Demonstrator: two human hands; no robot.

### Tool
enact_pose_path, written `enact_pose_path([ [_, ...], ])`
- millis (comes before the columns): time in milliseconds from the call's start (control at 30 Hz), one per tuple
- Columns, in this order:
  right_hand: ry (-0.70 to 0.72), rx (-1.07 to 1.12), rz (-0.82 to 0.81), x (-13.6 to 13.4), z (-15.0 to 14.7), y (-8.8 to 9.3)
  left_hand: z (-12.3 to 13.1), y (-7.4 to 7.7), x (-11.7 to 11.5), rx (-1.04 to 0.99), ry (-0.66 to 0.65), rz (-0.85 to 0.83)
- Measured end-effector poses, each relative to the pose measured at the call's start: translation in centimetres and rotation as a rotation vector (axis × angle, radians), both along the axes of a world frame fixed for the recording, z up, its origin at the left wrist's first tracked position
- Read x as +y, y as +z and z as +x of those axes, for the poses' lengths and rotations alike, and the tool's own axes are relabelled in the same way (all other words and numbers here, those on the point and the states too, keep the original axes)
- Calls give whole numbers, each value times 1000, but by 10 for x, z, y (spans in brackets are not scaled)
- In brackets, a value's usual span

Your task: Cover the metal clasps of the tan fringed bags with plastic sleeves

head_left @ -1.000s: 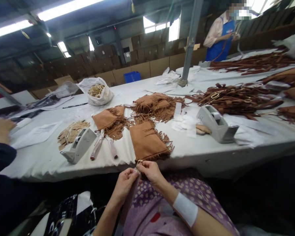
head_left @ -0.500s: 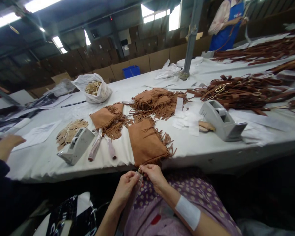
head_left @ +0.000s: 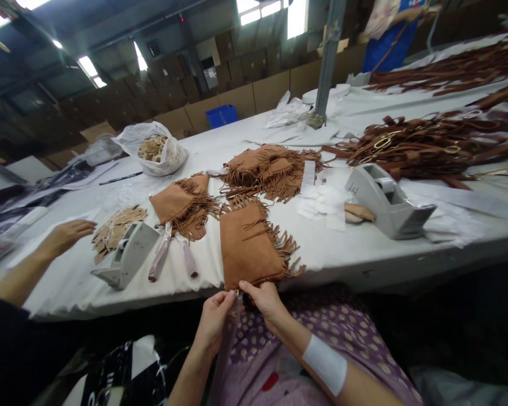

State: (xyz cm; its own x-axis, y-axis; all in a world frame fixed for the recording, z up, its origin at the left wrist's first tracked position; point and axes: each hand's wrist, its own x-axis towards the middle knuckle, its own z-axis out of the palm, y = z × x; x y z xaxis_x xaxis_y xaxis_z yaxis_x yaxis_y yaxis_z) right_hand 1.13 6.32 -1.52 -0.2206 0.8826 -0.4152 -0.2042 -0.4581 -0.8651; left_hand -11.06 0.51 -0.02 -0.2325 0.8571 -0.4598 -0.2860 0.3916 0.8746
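Observation:
A tan fringed leather bag (head_left: 249, 242) lies flat at the table's front edge, its lower corner by my hands. My left hand (head_left: 215, 317) is closed at that corner, pinching a small gold-coloured metal piece (head_left: 237, 292) with a strip in clear plastic (head_left: 229, 338) hanging below. My right hand (head_left: 266, 300) is closed on the bag's bottom edge, thumb on top, just right of the metal piece. Its lower fingers are partly hidden. More fringed bags (head_left: 271, 169) are piled behind, and another bag (head_left: 173, 202) lies to the left.
Two tape dispensers (head_left: 129, 254) (head_left: 387, 200) stand left and right. A co-worker's hand (head_left: 68, 237) reaches in from the left beside tan pieces (head_left: 114, 228). A plastic bag (head_left: 165, 152), brown straps (head_left: 415, 149) and a metal post (head_left: 328, 62) are farther back.
The co-worker's hand at the left has moved right, towards the tan pieces. My right hand has shifted slightly onto the bag's edge. The whole view has tilted a little.

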Motion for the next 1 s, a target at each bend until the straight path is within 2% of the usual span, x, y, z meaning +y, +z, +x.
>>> enact_pose_path([
  [67,3,3,69,4,-2,1,-1,1,6,-12,27,-9],
  [167,77,-56,136,4,-1,-2,-3,1,12,-39,46,-28],
  [300,167,-130,68,-11,5,-7,-6,-3,15,25,79,-7],
  [400,239,-47,38,-19,5,-5,-8,-5,15,68,67,2],
  [533,189,61,13,-18,-4,-1,-11,-1,16,86,33,0],
  [767,156,54,-75,-13,-11,-3,-16,9,0,87,-29,-25],
  [900,169,21,-41,-8,-13,-2,-14,18,-12,41,-130,-45],
  [1000,179,-30,42,-1,-15,-2,-12,19,-10,32,-161,-33],
])
